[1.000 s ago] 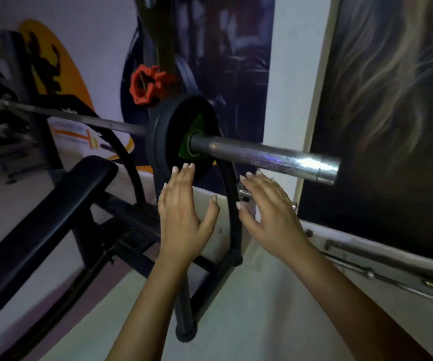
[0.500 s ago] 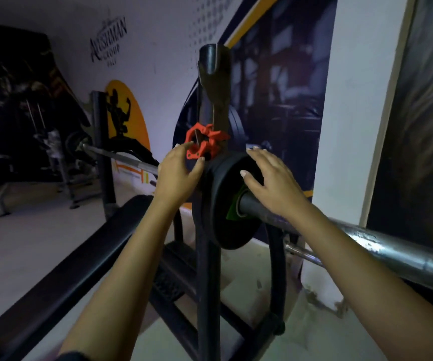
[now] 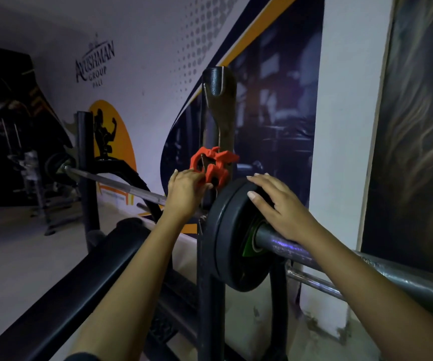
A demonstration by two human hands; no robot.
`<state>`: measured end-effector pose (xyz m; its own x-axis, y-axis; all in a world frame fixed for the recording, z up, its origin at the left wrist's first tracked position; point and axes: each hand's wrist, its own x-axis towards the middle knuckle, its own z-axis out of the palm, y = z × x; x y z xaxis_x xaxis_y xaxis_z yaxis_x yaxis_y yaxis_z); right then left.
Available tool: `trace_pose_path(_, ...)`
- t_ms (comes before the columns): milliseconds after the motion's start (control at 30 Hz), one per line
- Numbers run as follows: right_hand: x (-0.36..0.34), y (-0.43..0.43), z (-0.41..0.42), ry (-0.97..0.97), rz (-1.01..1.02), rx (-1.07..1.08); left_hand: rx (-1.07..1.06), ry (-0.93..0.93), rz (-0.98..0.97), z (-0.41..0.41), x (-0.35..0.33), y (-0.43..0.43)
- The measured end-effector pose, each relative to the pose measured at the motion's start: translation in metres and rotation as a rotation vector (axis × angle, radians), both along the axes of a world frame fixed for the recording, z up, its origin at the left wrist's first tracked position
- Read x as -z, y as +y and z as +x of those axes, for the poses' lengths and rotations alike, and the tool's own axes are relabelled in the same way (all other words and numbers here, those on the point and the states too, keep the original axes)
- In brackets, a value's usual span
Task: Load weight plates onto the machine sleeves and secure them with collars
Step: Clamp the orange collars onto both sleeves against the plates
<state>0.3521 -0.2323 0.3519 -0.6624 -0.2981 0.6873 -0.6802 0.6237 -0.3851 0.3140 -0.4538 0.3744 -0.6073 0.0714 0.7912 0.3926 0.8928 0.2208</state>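
Note:
A black weight plate (image 3: 232, 238) with a green centre sits on the steel barbell sleeve (image 3: 366, 267), pushed up against the rack upright (image 3: 219, 121). Two red collars (image 3: 211, 162) hang on the upright just above the plate. My left hand (image 3: 185, 195) reaches up to the lower red collar, fingers closed on its underside. Resting flat over the plate's top edge and face is my right hand (image 3: 280, 204), fingers spread, holding nothing.
A black padded bench (image 3: 80, 277) runs lower left. The barbell shaft (image 3: 121, 188) stretches left to a second upright (image 3: 86, 162). A white pillar (image 3: 345, 126) and wall murals stand close on the right. A thin bar (image 3: 314, 282) lies below the sleeve.
Both hands rose from below the sleeve. The left went to the red collars and closed on one; the right came to rest on the plate. The view moved closer.

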Motion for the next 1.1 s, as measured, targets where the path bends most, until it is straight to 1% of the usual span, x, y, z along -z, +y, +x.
trace_pose_path(167,-0.001,0.0,0.001,0.006,-0.009,0.007,0.074,0.077,0.147,0.008,-0.002,-0.002)
trace_pose_path(300,0.0,0.0,0.001,-0.008,-0.015,0.001,0.142,0.173,0.267,0.018,-0.014,-0.002)
trace_pose_path(400,0.0,0.0,0.002,-0.016,-0.02,-0.009,0.152,0.234,0.303,0.028,-0.019,-0.003)
trace_pose_path(533,-0.003,0.001,0.005,-0.074,-0.091,-0.022,0.187,0.295,0.251,0.053,-0.017,0.005)
trace_pose_path(600,-0.004,0.002,0.011,-0.068,-0.131,-0.002,0.205,0.32,0.202,0.07,-0.014,0.015)
trace_pose_path(667,-0.006,0.004,0.023,-0.044,-0.208,0.0,0.203,0.333,0.15,0.088,-0.009,0.029)
trace_pose_path(700,-0.008,0.005,0.031,-0.062,-0.279,-0.017,0.195,0.335,0.123,0.096,-0.006,0.037)
trace_pose_path(800,-0.019,0.014,0.064,-0.268,-0.566,-0.159,0.159,0.346,0.036,0.121,0.003,0.069)
trace_pose_path(833,-0.023,0.021,0.075,-0.334,-0.623,-0.2,0.15,0.354,0.004,0.13,0.006,0.083)
trace_pose_path(967,-0.029,0.068,0.119,-0.496,-0.686,-0.29,0.139,0.383,-0.081,0.167,0.02,0.146)
trace_pose_path(1100,-0.024,0.132,0.154,-0.546,-0.744,-0.322,0.095,0.358,-0.123,0.201,0.032,0.218)
